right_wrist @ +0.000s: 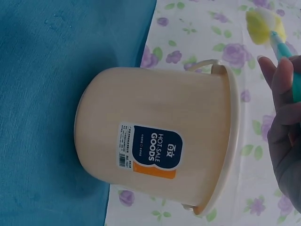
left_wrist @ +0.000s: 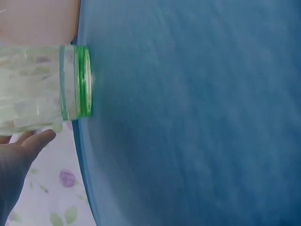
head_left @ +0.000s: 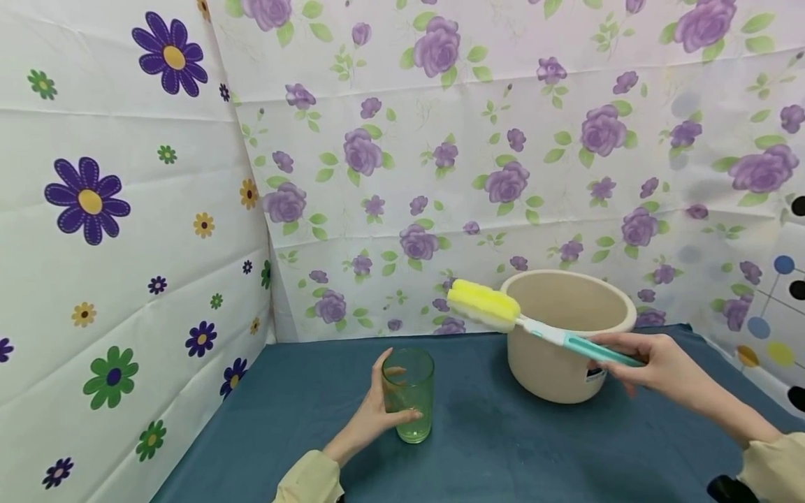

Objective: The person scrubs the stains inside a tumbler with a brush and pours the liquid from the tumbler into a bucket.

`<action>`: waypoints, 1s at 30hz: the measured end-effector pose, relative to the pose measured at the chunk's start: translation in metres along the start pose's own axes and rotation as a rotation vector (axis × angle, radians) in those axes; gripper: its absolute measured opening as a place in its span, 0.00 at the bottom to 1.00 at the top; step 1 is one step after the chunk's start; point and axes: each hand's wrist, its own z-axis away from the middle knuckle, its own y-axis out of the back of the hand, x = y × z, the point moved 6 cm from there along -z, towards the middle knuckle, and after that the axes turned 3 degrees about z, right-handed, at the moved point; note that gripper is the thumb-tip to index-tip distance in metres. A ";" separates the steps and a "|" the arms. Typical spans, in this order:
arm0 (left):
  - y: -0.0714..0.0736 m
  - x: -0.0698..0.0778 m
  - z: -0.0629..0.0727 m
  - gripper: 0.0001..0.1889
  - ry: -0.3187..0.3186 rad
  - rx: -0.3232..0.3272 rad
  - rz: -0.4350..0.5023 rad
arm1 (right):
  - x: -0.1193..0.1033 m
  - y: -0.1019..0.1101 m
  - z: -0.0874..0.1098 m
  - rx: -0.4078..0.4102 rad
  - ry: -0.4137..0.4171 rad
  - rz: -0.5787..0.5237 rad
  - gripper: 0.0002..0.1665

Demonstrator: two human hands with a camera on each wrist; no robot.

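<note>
My left hand holds a clear green drinking glass upright, fingers behind it and thumb across its front. In the left wrist view, the glass shows a thick green base; whether that base touches the table I cannot tell. My right hand grips the teal and white handle of a sponge bottle brush. Its yellow and white sponge head points left, up in the air beside the bucket's rim. In the right wrist view, curled fingers wrap the teal handle.
Behind the brush stands a beige bucket with a label on its side and a carry handle, seen in the right wrist view. A blue cloth covers the table. Flowered sheets hang at the back and left.
</note>
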 end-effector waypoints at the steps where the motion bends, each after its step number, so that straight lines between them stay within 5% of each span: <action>1: 0.000 -0.001 0.000 0.52 0.003 -0.008 0.011 | 0.001 0.000 0.000 -0.006 -0.007 -0.011 0.23; 12: 0.002 -0.001 0.000 0.52 -0.018 0.008 -0.025 | -0.002 -0.008 -0.001 -0.115 0.013 -0.179 0.20; 20: 0.004 -0.002 0.000 0.52 -0.017 0.006 -0.022 | -0.002 -0.003 0.001 -0.124 -0.040 -0.147 0.19; 30: 0.002 0.012 -0.001 0.52 -0.027 -0.097 -0.081 | -0.002 -0.012 0.001 -0.218 0.003 -0.243 0.21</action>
